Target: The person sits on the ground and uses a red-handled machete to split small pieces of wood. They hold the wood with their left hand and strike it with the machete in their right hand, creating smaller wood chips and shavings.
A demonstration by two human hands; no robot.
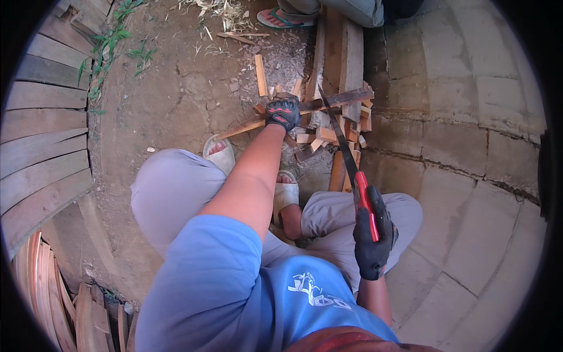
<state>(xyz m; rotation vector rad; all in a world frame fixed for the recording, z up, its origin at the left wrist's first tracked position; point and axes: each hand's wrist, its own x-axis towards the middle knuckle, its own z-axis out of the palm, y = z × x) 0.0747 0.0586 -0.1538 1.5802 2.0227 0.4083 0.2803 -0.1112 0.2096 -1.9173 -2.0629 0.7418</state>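
My left hand (282, 112), in a black and red glove, grips a long thin wooden stick (343, 98) that lies across a wooden chopping plank (352, 58). My right hand (372, 237), in a black glove, holds the red handle of a long dark blade (340, 138). The blade points forward, its tip close to the stick just right of my left hand. Short cut wood pieces (319, 136) lie heaped under and around the stick.
I sit with both sandalled feet (220, 154) on bare earth. Stacked grey planks (41, 129) stand at the left, thin wood strips (44, 287) at the lower left. Paving slabs (469, 146) lie to the right. Another person's sandalled foot (284, 19) shows at the top.
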